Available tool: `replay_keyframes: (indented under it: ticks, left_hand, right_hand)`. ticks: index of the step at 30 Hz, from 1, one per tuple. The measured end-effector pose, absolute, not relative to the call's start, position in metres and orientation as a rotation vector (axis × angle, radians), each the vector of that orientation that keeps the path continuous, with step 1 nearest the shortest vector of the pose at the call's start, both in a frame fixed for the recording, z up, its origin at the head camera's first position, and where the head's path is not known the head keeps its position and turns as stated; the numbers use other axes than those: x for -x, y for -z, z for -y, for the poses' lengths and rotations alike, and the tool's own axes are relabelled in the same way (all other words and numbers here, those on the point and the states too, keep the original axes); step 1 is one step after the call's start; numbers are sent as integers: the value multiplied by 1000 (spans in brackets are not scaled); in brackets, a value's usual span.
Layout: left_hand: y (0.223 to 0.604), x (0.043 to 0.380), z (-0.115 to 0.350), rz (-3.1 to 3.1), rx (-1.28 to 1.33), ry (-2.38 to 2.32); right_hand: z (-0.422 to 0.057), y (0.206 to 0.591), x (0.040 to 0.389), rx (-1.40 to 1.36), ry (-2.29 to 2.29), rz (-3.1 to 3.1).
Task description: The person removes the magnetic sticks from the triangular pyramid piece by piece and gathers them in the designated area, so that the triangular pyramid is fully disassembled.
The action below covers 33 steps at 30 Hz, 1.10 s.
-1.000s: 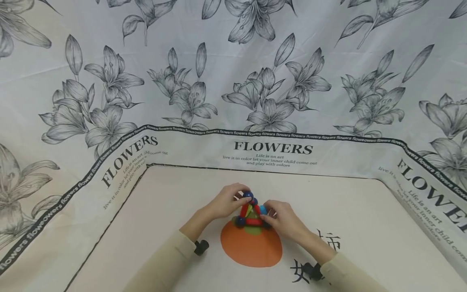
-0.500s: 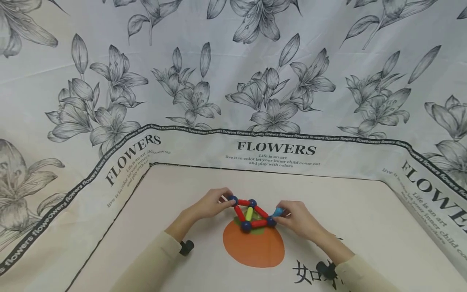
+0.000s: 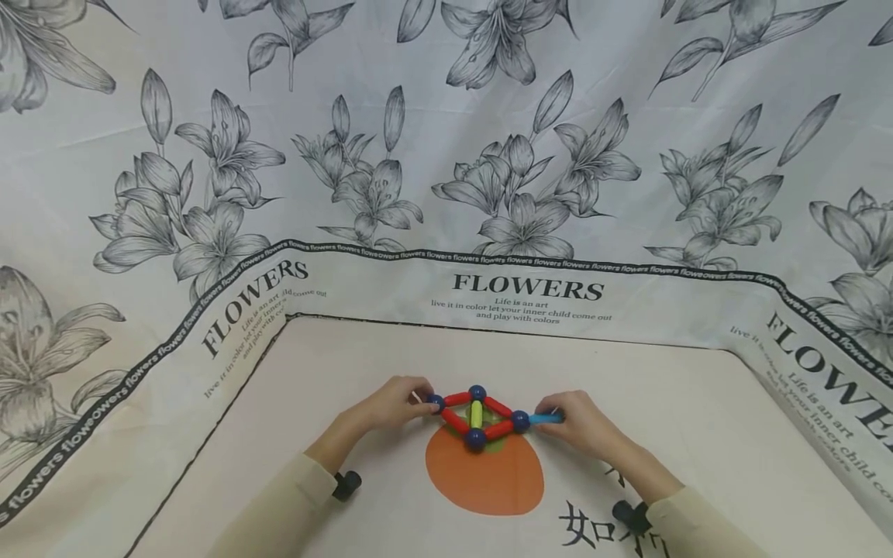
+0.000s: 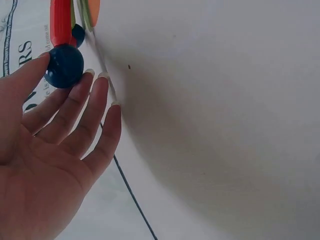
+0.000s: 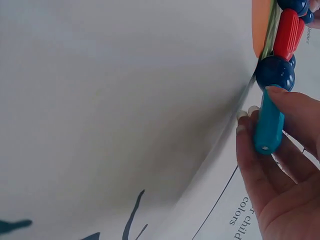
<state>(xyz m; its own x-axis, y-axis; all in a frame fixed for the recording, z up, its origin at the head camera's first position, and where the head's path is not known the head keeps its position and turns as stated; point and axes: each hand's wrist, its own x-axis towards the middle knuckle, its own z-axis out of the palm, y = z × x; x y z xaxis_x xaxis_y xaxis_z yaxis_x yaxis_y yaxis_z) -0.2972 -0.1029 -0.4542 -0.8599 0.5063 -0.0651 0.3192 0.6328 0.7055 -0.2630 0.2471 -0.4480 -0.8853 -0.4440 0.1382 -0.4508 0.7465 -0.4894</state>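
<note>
Red-rod, blue-ball diamond frame [image 3: 477, 416], lying across the top of a printed orange fruit [image 3: 484, 480]. Left hand [image 3: 396, 404]: pinching the left ball [image 4: 65, 66]. Right hand [image 3: 577, 420]: pinching a light-blue rod [image 5: 270, 122] against the right ball [image 5: 275, 73]. Hazard: uneven outward pull might part a joint.

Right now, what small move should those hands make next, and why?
Perhaps the right hand should let go of the blue stick: its inner end appears to meet a dark blue ball already, while the left hand holds the opposite corner ball.
</note>
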Motion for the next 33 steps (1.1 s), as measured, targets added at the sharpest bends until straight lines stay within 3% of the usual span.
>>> replay_keyframes:
  ticks: [20, 33]
  left_hand:
    - [464, 294, 101, -2595, -650, -881]
    - [465, 294, 102, -2575, -701, -880]
  right_hand:
    - [-250, 455, 263, -700, -778, 2993]
    - [-212, 423, 257, -827, -876, 2908]
